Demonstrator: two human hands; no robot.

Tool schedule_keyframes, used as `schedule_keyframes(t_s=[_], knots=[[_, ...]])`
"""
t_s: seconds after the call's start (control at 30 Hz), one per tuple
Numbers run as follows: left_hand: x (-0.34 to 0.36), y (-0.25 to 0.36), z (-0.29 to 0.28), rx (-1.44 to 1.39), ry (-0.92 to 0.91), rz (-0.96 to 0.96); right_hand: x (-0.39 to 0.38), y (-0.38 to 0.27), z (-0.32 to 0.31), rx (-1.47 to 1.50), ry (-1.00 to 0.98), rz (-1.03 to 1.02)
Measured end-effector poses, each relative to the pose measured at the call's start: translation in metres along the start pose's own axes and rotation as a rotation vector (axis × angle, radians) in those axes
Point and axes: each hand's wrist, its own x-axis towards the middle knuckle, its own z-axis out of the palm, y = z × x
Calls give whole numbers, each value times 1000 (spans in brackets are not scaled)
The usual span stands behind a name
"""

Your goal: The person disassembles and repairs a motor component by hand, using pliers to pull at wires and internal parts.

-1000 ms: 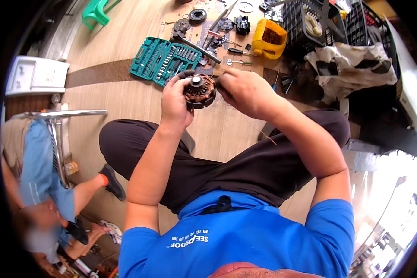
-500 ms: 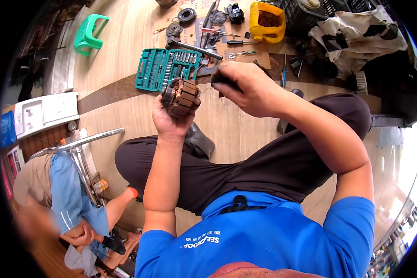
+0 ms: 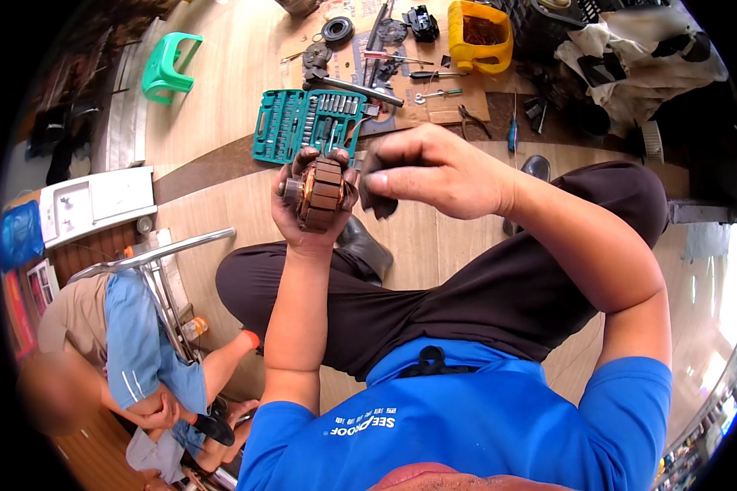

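My left hand (image 3: 303, 225) is closed around a motor armature (image 3: 326, 195), with its fingers and thumb about the sides. The armature has a ring of brown metal segments, copper windings and a grey shaft end pointing left. Just right of it is my right hand (image 3: 418, 176), its blackened fingers curled in and the thumb bent across them. A small gap separates this hand from the armature. Whatever lies between the right fingertips is hidden.
Beyond my hands lies an open green socket set (image 3: 307, 123). Cardboard (image 3: 458, 110) on the floor carries a screwdriver (image 3: 434, 74), pliers (image 3: 473, 123) and dark parts. A cut yellow jug (image 3: 479, 37) stands behind. A green stool (image 3: 172, 69) is far left; another person (image 3: 155, 352) sits at left.
My right hand has turned and come down closer to the armature. The thin wire seen between them before no longer shows. In my left hand the armature has rolled, showing its shaft end.
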Motion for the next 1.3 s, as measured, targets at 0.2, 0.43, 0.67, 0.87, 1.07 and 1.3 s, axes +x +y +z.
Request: schedule_keyframes(t_s=[0.2, 0.43, 0.67, 0.87, 1.07, 1.3], knots=[[-1, 4, 2, 126, -97, 25, -2, -7, 16, -196, 77, 566], [-1, -1, 3, 349, -70, 122, -11, 17, 32, -21, 17, 432], [-2, 4, 1, 297, -146, 52, -12, 15, 23, 31, 120, 504], [-1, 7, 6, 325, -79, 62, -18, 10, 17, 159, 26, 426], [-3, 13, 11, 489, -11, -22, -19, 6, 8, 251, -85, 448], [1, 14, 14, 633, 52, -66, -19, 14, 25, 261, 162, 580]])
